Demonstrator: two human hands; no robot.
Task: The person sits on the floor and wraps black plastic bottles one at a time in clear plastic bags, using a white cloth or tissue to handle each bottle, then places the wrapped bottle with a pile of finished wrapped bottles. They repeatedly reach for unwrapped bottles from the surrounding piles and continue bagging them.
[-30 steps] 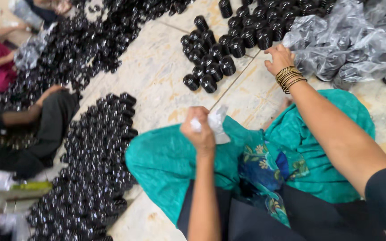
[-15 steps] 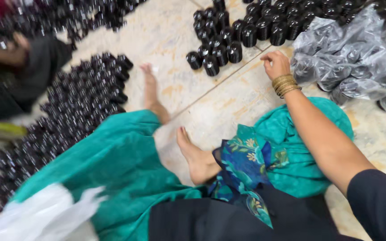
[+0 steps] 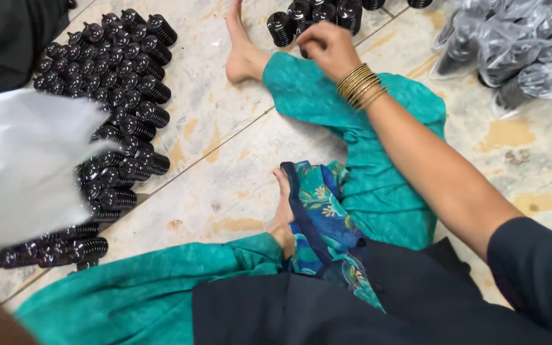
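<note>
Bangles (image 3: 360, 85) are sitting stacked on our right wrist as our right hand (image 3: 326, 46) is reaching out over our teal-clad knee (image 3: 314, 89) toward a small cluster of black ribbed caps (image 3: 314, 14) on the stone floor (image 3: 225, 185). Its grip is looking curled, fingers drawn together close to the nearest caps; whether it is pinching one we cannot tell. Our left hand is not showing clearly: only a blurred brown edge at the lower left corner and a blurred white bag (image 3: 23, 163) at the left edge, so we cannot tell what its grip is doing. Behind the bag, a large patch of the same black caps (image 3: 119, 96) is lying in close rows on the floor. Clear bags filled with dark caps (image 3: 512, 51) are lying at upper right, well apart from the hand. Our bare feet (image 3: 243, 51) are resting on the floor between the two cap groups.
</note>
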